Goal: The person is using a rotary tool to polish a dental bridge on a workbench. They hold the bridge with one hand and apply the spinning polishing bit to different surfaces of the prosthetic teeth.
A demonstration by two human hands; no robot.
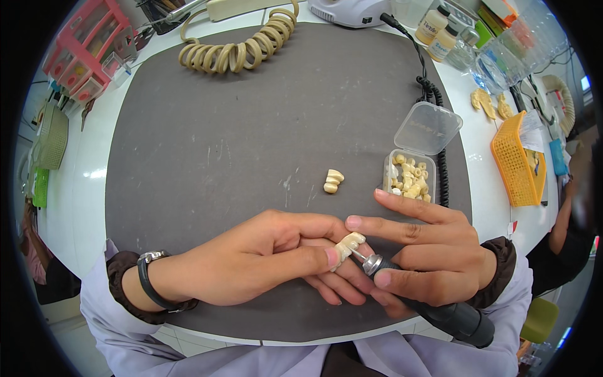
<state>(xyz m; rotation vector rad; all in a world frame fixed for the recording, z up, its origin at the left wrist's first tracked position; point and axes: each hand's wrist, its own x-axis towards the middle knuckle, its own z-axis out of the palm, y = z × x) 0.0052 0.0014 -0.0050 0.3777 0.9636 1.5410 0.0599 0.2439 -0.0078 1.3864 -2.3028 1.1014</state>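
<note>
Between the thumb and fingers of my left hand (276,254) is a small cream-coloured dental bridge (349,244). My right hand (433,251) grips a black rotary handpiece (449,317) with a silver collar. The thin bur (358,254) at its tip meets the bridge or lies right against it; I cannot tell which. My right index and middle fingers stretch out past the bridge. Ahead of my hands, another cream dental piece (334,181) lies on the grey mat. Close beyond my right fingers stands a clear plastic box (407,152), its lid up, holding several tooth-coloured pieces.
A grey mat (207,138) covers the white table. A coiled beige hose (239,55) crosses its far edge; a coiled black cord (443,169) runs down its right side. At right are an orange basket (509,163) and bottles (433,25); at far left, a pink drawer unit (81,47).
</note>
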